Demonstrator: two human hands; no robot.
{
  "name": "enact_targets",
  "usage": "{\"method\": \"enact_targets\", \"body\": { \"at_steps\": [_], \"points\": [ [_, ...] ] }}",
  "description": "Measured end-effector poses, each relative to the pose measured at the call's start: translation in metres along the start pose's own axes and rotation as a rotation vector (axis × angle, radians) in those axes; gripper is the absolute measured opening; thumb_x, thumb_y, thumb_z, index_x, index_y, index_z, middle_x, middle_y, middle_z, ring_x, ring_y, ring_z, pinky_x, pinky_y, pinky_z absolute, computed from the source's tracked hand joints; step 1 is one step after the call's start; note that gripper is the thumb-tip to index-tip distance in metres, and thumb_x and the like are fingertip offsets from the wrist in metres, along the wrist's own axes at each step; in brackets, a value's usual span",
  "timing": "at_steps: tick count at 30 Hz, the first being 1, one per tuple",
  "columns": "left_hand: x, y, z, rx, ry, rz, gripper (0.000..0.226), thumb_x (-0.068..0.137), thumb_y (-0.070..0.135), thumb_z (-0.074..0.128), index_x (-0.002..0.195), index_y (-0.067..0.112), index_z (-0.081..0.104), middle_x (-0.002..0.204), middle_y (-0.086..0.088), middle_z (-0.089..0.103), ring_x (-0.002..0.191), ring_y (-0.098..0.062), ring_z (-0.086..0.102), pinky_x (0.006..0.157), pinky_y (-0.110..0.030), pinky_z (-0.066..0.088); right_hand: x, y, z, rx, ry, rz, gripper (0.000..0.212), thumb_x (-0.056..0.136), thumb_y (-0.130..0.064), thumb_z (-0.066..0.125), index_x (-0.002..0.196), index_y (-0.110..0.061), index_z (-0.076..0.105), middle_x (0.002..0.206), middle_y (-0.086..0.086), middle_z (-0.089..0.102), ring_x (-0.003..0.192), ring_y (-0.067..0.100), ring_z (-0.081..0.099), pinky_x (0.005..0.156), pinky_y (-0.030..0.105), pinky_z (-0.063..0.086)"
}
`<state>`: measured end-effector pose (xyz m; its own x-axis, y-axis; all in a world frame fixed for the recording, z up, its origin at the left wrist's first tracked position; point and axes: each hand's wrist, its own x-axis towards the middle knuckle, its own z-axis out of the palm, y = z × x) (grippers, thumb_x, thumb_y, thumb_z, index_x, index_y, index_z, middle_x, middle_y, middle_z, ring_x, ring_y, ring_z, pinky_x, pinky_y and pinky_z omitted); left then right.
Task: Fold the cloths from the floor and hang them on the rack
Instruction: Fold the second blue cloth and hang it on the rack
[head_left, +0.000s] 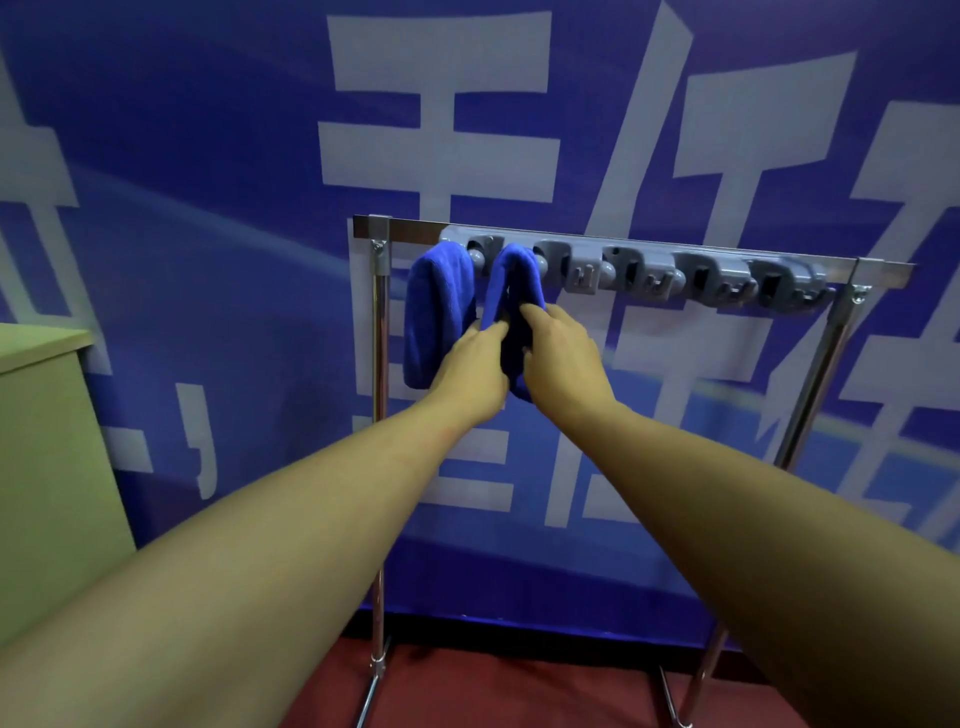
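Observation:
A metal rack stands against a blue wall, with a grey strip of hooks along its top bar. Two folded blue cloths hang at its left end. The left cloth hangs free. The second cloth drapes over a hook just to its right. My left hand and my right hand both grip the lower part of this second cloth, fingers closed on its hanging folds. Its bottom edge shows between my wrists.
A pale green cabinet stands at the left. The rack's legs rest on a red floor. Several grey hooks to the right of the cloths carry nothing. The blue wall banner with large white characters fills the background.

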<state>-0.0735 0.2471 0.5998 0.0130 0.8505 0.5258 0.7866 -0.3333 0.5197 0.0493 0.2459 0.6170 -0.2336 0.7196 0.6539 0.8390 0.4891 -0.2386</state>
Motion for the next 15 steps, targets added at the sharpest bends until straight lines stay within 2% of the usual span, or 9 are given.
{"method": "enact_targets", "body": {
  "at_steps": [2,4,7,9,12,15],
  "points": [
    [-0.008,-0.005,0.002,-0.003,0.021,-0.002,0.047,0.091,-0.004,0.049,0.132,0.018,0.054,0.128,-0.01,0.055,0.099,-0.031,0.06,0.084,-0.046,0.055,-0.006,0.001,0.0,0.016,0.003,0.006,0.044,0.091,0.007,0.05,0.133,-0.008,0.053,0.12,0.013,0.057,0.099,0.035,0.058,0.072,0.032,0.038],
    [-0.015,-0.006,0.002,-0.05,0.059,-0.01,0.047,0.097,0.002,0.049,0.141,0.02,0.05,0.138,-0.008,0.051,0.11,-0.03,0.059,0.092,-0.046,0.053,-0.01,0.003,-0.003,0.019,0.005,0.02,0.05,0.096,0.002,0.052,0.144,-0.009,0.046,0.13,0.012,0.056,0.106,0.034,0.059,0.078,0.031,0.042],
    [-0.027,-0.004,-0.003,-0.133,0.106,0.024,0.059,0.1,0.008,0.051,0.154,0.024,0.036,0.155,-0.001,0.038,0.13,-0.024,0.052,0.105,-0.036,0.047,-0.016,0.002,-0.009,0.042,-0.008,0.03,0.053,0.1,-0.008,0.053,0.151,-0.012,0.039,0.143,0.01,0.051,0.118,0.032,0.057,0.092,0.036,0.046],
    [-0.039,-0.001,-0.007,-0.153,0.096,0.04,0.063,0.101,0.01,0.052,0.157,0.027,0.03,0.163,0.005,0.027,0.135,-0.02,0.048,0.103,-0.025,0.04,-0.023,-0.001,-0.014,0.069,-0.019,0.027,0.053,0.102,-0.014,0.054,0.152,-0.012,0.039,0.147,0.008,0.049,0.122,0.03,0.056,0.099,0.038,0.047],
    [-0.058,0.004,-0.014,-0.134,0.054,0.008,0.063,0.103,0.016,0.052,0.158,0.031,0.025,0.168,0.009,0.016,0.135,-0.022,0.05,0.103,-0.027,0.043,-0.037,-0.006,-0.023,0.082,-0.024,0.022,0.053,0.102,-0.018,0.055,0.152,-0.013,0.04,0.149,0.006,0.048,0.122,0.027,0.058,0.1,0.042,0.051],
    [-0.082,0.008,-0.02,-0.135,0.047,0.002,0.06,0.104,0.018,0.051,0.158,0.03,0.027,0.168,0.009,0.016,0.146,-0.015,0.035,0.104,-0.022,0.034,-0.061,-0.009,-0.033,0.076,-0.026,0.023,0.051,0.102,-0.019,0.055,0.151,-0.013,0.041,0.15,0.004,0.047,0.121,0.025,0.059,0.098,0.04,0.051]
  ]
}}
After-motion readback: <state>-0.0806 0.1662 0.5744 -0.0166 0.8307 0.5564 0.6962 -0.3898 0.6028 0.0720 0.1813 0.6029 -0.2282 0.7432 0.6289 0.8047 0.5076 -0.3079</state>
